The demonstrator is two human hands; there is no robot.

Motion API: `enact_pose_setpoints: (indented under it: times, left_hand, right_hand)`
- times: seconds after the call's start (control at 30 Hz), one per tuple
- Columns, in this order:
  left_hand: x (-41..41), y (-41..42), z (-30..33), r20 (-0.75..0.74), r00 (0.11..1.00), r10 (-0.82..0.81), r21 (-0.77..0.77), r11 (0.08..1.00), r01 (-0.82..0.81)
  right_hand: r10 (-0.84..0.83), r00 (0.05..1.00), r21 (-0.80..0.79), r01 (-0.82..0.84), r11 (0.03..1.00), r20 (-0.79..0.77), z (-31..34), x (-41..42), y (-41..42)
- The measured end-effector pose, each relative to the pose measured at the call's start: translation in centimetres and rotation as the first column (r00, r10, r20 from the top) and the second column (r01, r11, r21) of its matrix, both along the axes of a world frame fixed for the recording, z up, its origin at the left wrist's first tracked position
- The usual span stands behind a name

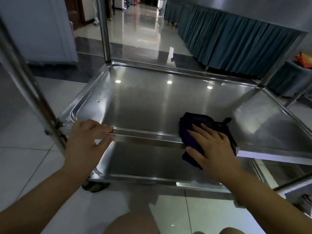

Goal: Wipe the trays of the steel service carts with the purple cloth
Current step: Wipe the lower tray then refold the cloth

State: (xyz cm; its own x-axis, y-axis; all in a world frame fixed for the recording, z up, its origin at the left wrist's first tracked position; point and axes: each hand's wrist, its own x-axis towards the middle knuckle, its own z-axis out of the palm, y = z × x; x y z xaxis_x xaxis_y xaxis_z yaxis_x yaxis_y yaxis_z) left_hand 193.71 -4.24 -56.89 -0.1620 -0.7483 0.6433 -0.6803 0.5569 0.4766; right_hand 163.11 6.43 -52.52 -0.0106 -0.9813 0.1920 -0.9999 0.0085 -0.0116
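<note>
A steel cart's middle tray [152, 102] fills the centre of the view, shiny, with a small yellow-green speck [98, 101] near its left side. The purple cloth [195, 125] lies folded over the tray's near rim at the right. My right hand [211, 146] presses flat on the cloth with straight fingers. My left hand [87, 137] rests on the near rim at the left corner, fingers reaching along the edge. Below the rim the cart's lower tray [148, 162] shows.
Steel cart posts rise at the left [32, 92] and back [104, 31]. An upper shelf [253, 9] overhangs at the top right. Teal skirted tables [228, 44] line the right. Glossy tiled floor [143, 27] stretches beyond. My knees [131, 223] show at the bottom.
</note>
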Motion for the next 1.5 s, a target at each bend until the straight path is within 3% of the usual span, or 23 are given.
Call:
enact_pose_setpoints:
  times: [0.17,0.3,0.47,0.73,0.93,1.03,1.17,1.37,1.5]
  left_hand:
    - [0.8,-0.4,-0.5,-0.067,0.998,-0.011,-0.006,1.000,0.011]
    - [1.5,-0.8,-0.9,-0.052,0.997,-0.059,-0.022,0.998,0.058]
    - [2.8,-1.2,-1.2,0.028,0.993,-0.115,-0.073,0.990,0.117]
    - [3.3,-2.2,-2.4,-0.004,0.987,-0.160,-0.213,0.965,0.156]
    - [3.9,-2.8,-2.3,0.020,0.980,-0.196,-0.230,0.953,0.195]
    - [5.1,-2.8,-1.9,0.095,0.994,-0.053,-0.187,0.980,0.070]
    - [6.2,-2.4,-2.3,0.163,0.982,0.096,-0.201,0.978,-0.063]
    - [6.1,-2.5,-2.6,0.083,0.993,0.088,-0.171,0.983,-0.073]
    - [6.4,-2.3,-2.9,0.071,0.997,0.033,-0.136,0.990,-0.023]
  right_hand:
    - [0.190,0.976,0.220,-0.210,0.953,0.108,1.5,7.2,-6.0]
    - [0.231,0.958,0.365,-0.280,0.888,0.172,1.8,10.8,-12.0]
    - [0.198,0.975,0.316,-0.220,0.923,0.100,1.0,12.0,-19.0]
    - [-0.057,0.997,0.346,0.039,0.937,0.044,1.5,14.6,-26.5]
    - [0.120,0.992,0.306,-0.129,0.943,0.048,1.0,16.6,-21.2]
    - [0.230,0.972,0.337,-0.234,0.912,0.053,1.0,17.6,-18.0]
    - [0.258,0.965,0.385,-0.255,0.887,0.045,1.2,17.8,-16.8]
    - [0.216,0.976,0.315,-0.214,0.925,0.027,0.9,18.9,-21.6]
    - [0.216,0.973,0.330,-0.178,0.927,-0.081,0.6,19.0,-28.3]
